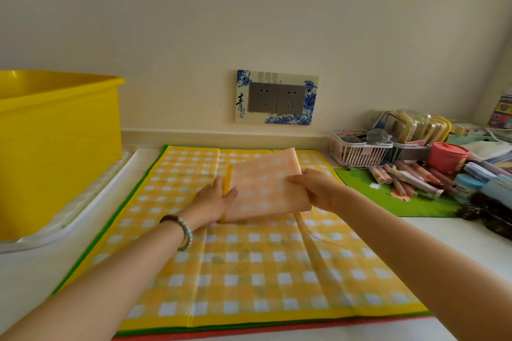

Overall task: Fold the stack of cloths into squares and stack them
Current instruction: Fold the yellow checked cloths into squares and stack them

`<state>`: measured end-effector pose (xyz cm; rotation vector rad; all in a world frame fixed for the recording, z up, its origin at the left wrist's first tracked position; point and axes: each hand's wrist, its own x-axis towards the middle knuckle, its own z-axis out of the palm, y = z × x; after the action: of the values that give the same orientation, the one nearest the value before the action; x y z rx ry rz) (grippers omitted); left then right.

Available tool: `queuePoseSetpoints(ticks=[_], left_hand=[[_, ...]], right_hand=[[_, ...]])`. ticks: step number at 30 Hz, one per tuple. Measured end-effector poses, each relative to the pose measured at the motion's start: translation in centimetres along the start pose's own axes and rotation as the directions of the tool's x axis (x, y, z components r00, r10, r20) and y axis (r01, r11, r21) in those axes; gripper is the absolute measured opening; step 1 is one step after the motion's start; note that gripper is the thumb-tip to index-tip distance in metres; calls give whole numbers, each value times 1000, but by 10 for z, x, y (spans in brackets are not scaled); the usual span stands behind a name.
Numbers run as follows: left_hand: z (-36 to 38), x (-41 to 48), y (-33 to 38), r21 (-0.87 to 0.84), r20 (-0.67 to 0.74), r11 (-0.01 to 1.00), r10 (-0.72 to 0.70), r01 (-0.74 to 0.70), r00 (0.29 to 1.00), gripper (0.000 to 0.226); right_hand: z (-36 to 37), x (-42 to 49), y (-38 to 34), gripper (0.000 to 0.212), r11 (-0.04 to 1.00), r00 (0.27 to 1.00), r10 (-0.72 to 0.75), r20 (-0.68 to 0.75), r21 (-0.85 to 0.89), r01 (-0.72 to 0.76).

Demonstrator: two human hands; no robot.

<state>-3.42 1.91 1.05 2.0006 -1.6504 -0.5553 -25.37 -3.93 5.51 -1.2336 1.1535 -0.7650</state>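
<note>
A folded yellow-checked cloth [266, 185] is lifted a little above the spread stack, showing its pale back side. My left hand [214, 199] grips its left edge, thumb on top. My right hand [315, 187] pinches its right edge. Under it lies the stack of flat cloths: a yellow gingham cloth [249, 271] on top, with green [91, 252] and red [304, 331] edges of other cloths showing beneath.
A yellow plastic tub [55, 147] stands on a white tray [91, 202] at the left. At the right are a green mat [388, 196], pink baskets [357, 152], pens, jars and other clutter. A wall socket [277, 98] sits behind.
</note>
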Motion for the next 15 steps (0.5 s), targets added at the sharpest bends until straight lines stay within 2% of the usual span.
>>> queuePoseSetpoints(ticks=[2,4,7,8,11,15], left_hand=[[1,2,19,-240,-2,971,-3,2,1000,70],[4,6,41,-454,33,891,1,14,999,58],[13,4,83,-764,145,641,59,74,988,24],[18,3,98,-806,173,585,84,92,981,19],[40,0,139,-849,215,515,132,118,968,12],[77,-3,184,-813,326,553,171,183,930,6]], right_hand=[[-20,-9,-6,33,999,999,-45,-14,4,45],[-47,-22,-14,32,996,996,-86,-32,15,87],[-95,-41,-22,33,994,990,-106,-95,9,107],[-112,-47,-23,35,995,988,-102,-113,-12,102],[-161,-68,-23,37,997,981,-47,-188,-69,34],[-214,-90,-18,42,975,934,72,-350,-172,-139]])
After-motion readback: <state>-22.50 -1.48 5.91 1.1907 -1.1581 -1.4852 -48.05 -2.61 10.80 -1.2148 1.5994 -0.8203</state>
